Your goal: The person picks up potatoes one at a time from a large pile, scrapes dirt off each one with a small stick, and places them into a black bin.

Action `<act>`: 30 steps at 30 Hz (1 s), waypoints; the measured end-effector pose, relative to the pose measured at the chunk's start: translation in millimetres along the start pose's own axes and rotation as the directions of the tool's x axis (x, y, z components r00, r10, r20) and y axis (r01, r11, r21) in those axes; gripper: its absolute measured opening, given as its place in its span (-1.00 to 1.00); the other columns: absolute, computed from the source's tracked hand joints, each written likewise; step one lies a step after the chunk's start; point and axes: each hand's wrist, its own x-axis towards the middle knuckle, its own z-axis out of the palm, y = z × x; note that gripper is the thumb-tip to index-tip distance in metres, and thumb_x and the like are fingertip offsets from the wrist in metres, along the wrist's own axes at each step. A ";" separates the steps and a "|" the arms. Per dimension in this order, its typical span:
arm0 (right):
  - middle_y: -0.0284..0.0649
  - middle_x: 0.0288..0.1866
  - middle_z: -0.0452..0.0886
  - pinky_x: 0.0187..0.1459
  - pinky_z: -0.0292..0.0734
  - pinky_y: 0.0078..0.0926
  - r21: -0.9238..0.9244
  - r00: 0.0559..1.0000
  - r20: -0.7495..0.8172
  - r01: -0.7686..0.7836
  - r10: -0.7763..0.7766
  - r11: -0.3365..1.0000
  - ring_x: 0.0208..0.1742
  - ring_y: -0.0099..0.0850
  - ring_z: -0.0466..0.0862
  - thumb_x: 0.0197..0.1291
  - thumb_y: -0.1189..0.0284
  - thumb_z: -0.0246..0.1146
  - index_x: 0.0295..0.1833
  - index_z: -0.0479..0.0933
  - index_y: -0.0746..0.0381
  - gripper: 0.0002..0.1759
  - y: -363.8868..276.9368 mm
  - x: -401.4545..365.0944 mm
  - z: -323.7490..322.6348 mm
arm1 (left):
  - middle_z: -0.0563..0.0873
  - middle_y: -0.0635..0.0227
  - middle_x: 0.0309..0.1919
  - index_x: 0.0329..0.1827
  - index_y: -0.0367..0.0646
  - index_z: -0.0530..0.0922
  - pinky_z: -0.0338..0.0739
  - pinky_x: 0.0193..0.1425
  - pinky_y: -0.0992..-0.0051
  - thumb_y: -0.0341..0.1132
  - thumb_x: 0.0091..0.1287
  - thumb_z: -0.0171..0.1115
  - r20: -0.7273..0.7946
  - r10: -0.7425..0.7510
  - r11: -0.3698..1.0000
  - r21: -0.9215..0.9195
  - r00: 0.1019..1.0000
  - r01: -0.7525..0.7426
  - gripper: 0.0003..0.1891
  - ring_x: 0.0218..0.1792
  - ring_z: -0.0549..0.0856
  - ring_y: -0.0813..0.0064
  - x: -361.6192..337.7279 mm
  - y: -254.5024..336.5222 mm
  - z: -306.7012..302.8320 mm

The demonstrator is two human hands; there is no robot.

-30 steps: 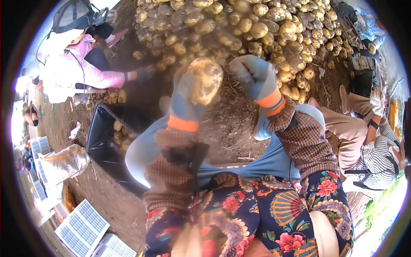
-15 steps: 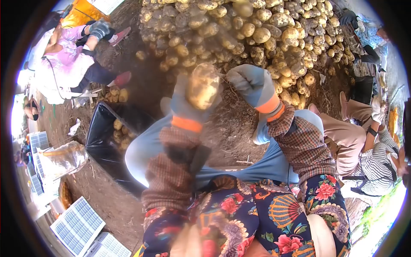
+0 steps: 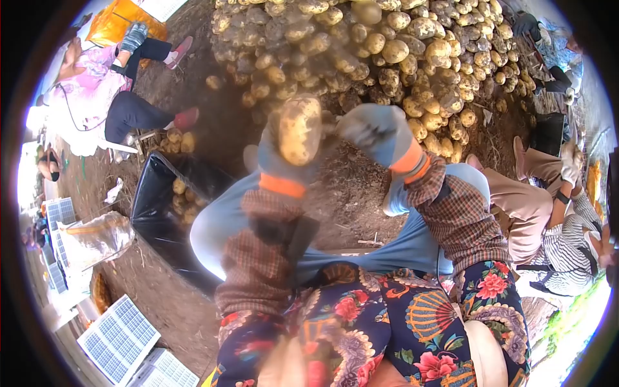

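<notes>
One potato (image 3: 300,129) is gripped by the gloved left hand (image 3: 284,161). The right hand (image 3: 377,132), at its 3 o'clock, is curled; contents cannot be told. One potato pile (image 3: 387,45) is noted at 12 o'clock.

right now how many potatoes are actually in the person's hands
1: a large potato held up by the left hand. The right hand beside it seems to hold none, though its palm is hidden. Others lie in the pile and black bin.

A potato (image 3: 300,129) sits in the left hand (image 3: 282,161), the pile (image 3: 387,45) beyond it, the bag (image 3: 149,205) leftward.
</notes>
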 end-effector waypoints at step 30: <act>-0.30 -0.14 0.81 -0.16 0.68 -0.44 -0.077 0.940 0.315 0.163 -0.131 0.984 -0.11 -0.36 0.79 0.37 0.40 0.32 0.03 0.73 0.30 -0.76 0.2 -18.7 10.2 | 0.69 -0.02 0.08 0.31 -0.19 0.53 0.68 0.09 -0.02 0.22 0.43 0.24 0.085 -0.088 0.996 -0.016 0.993 0.090 -0.33 0.06 0.71 0.01 -4.8 13.5 17.1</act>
